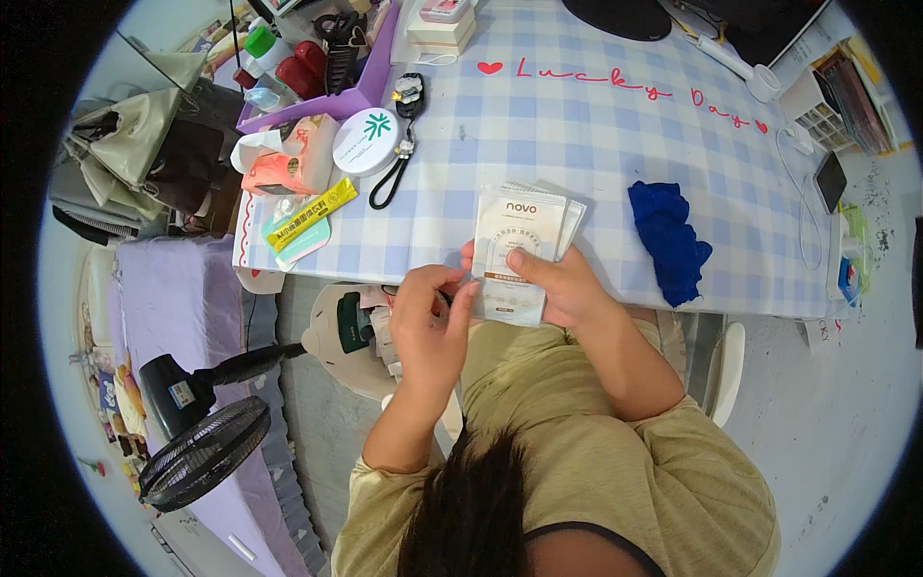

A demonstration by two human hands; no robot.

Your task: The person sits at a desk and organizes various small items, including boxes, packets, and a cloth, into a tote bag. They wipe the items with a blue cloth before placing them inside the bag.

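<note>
My right hand [570, 285] grips a small stack of flat white and beige sachets [523, 216], thumb on top, over the front edge of the table. The sachets bear printed writing and fan out slightly at the upper right. At their lower left side is my left hand [433, 306], fingers curled and thumb near the packet edge; whether it pinches anything is unclear. A crumpled dark blue cloth [667, 241] lies to the right on the checked tablecloth [591, 137]. Left of the sachets are a yellow stick packet [311, 214] and a black wrist strap with a key fob [409, 97].
A tissue pack [296, 159], a round white container [365, 141] and a purple organizer box [375, 68] stand at the left. A bin [328, 324] sits below the table edge, near a black fan [205, 451]. A phone [831, 180] and cables are at the far right.
</note>
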